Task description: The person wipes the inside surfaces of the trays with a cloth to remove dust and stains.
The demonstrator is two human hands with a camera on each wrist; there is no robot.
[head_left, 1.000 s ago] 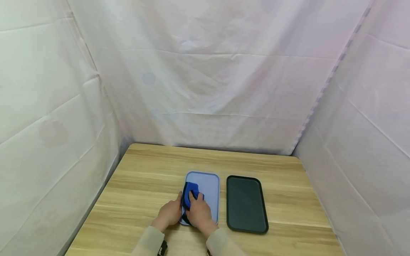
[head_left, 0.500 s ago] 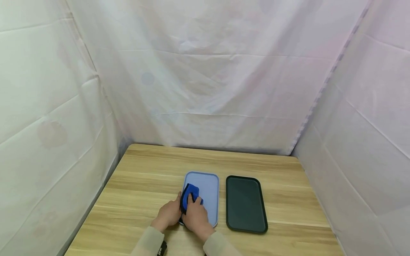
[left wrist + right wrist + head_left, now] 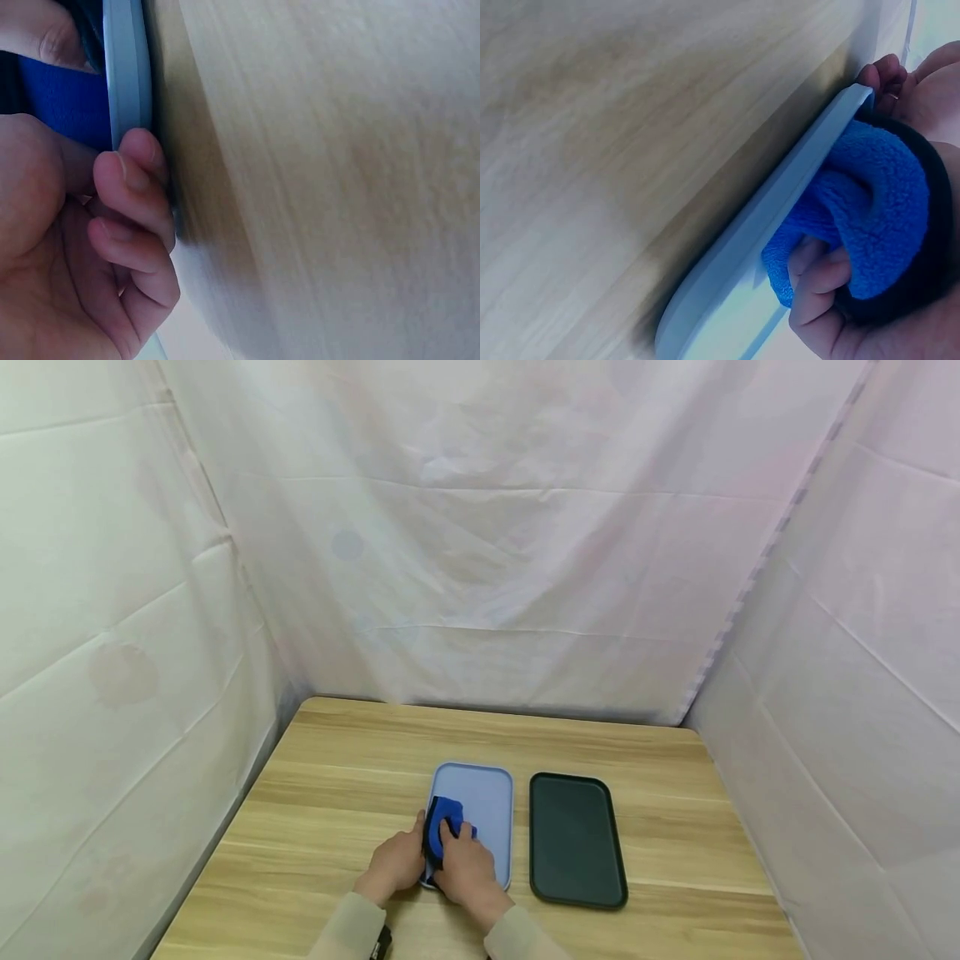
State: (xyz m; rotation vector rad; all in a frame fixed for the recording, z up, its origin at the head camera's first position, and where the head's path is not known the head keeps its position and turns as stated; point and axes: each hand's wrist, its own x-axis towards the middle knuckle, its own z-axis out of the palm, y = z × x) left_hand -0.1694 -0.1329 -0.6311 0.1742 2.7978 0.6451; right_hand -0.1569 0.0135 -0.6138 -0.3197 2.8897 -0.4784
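A light blue tray (image 3: 491,802) lies on the wooden table, in the middle of the head view. At its left rim my left hand (image 3: 396,860) grips the edge; the left wrist view has the curled fingertips (image 3: 124,174) against the rim's outer side. My right hand (image 3: 467,864) presses a bunched blue cloth (image 3: 448,814) with dark edging onto the left part of this tray. Seen from the right wrist, the fingers (image 3: 817,289) curl into the folds of the fuzzy cloth. Part of the cloth is hidden beneath the right hand.
To the right of the blue tray, a narrow gap away, lies a dark green tray (image 3: 576,839). Both rest on the wood-grain table (image 3: 337,752). Pale curtains (image 3: 495,568) hang behind the table and along both sides.
The cloth under my right hand has slid a little toward me along the tray's left side. The right hand shifted left, then back right. My left hand and both trays stay in place.
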